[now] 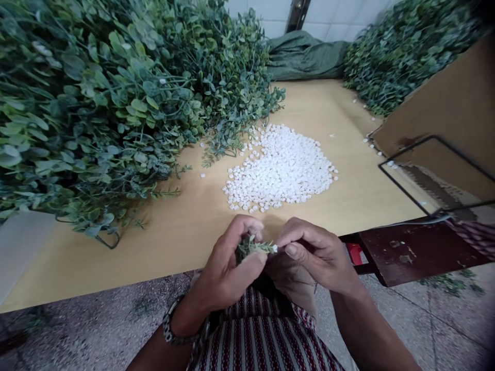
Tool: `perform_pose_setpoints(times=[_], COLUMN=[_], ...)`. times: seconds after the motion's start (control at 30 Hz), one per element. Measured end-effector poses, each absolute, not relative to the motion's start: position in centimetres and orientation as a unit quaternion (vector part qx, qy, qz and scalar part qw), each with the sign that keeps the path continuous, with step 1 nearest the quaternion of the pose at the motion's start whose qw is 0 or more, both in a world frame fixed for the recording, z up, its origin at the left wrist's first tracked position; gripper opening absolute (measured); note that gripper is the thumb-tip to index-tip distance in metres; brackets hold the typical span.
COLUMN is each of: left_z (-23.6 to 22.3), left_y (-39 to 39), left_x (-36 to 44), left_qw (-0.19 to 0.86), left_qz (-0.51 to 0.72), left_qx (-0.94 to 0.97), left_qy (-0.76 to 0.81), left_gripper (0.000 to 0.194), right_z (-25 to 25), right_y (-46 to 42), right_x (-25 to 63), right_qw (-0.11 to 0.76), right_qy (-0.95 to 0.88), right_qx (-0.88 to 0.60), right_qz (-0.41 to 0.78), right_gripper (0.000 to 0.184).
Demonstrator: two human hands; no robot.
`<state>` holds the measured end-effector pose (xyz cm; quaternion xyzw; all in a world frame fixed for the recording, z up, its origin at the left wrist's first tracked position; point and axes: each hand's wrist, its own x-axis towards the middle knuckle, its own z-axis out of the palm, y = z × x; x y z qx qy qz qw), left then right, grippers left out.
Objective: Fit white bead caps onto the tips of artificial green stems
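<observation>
My left hand [232, 263], a watch on its wrist, is closed around a small artificial green sprig [253, 247] just over the table's front edge. A tiny white bead-like piece [275, 248] sits at the sprig's right-hand tip. Thumb and forefinger of my right hand [315, 250] are pinched together right beside that white piece; whether they grip it or something thinner I cannot make out. Beyond both hands lies a heap of small white pieces [286, 167] of the same look.
Artificial greenery [127, 98] is piled high on the left of the tan table [170, 226]. More greenery [402, 56] stands at the back right, near a cardboard box [444, 113] and a black wire frame [406, 188]. Dark green cloth [307, 54] lies at the back. A dark red stool [417, 250] is below right.
</observation>
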<state>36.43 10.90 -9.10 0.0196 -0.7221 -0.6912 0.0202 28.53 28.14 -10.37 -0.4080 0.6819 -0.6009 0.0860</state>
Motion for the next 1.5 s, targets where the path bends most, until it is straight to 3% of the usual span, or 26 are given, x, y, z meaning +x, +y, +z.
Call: perform_pose_setpoints(times=[0.1,0.2,0.33,0.47,0.7,0.93,1.2,1.5], left_z=[-9.6,-10.4,-10.9,-10.9,-11.0,-11.0,-11.3,-10.9], left_y=[10.7,11.0,11.4,11.3,10.7,11.4,12.4,13.2], left_x=[36.5,36.1,35.7,35.7,35.8,35.6,35.6,35.3], left_qw=[0.011,0.045,0.084,0.093,0.06,0.08,0.155,0.203], left_qz=[-0.726,-0.73,-0.728,-0.733,-0.792,-0.814,-0.798,-0.731], left_qx=[0.046,0.067,0.069,0.068,0.053,0.073,0.051,0.088], left_qy=[-0.686,-0.678,-0.677,-0.67,-0.605,-0.571,-0.581,-0.646], left_gripper=[0.005,0.01,0.012,0.012,0.007,0.005,0.006,0.01], right_z=[-10.2,-10.7,-11.3,-11.5,-11.8,-10.8,-12.0,-12.1], right_y=[29.4,29.0,27.3,26.7,27.9,26.6,24.8,24.8], right_x=[26.7,24.9,24.2,24.4,24.6,27.9,30.6,30.6], right_qw=[-0.012,-0.109,-0.159,-0.2,-0.215,-0.066,0.006,0.026], right_qy=[0.763,0.833,0.879,0.88,0.834,0.701,0.67,0.653], right_qx=[-0.406,-0.361,-0.382,-0.387,-0.378,-0.38,-0.264,-0.223], right_qz=[-0.503,-0.405,-0.239,-0.189,-0.341,-0.6,-0.694,-0.723], right_gripper=[0.013,0.011,0.015,0.018,0.006,0.013,0.009,0.006])
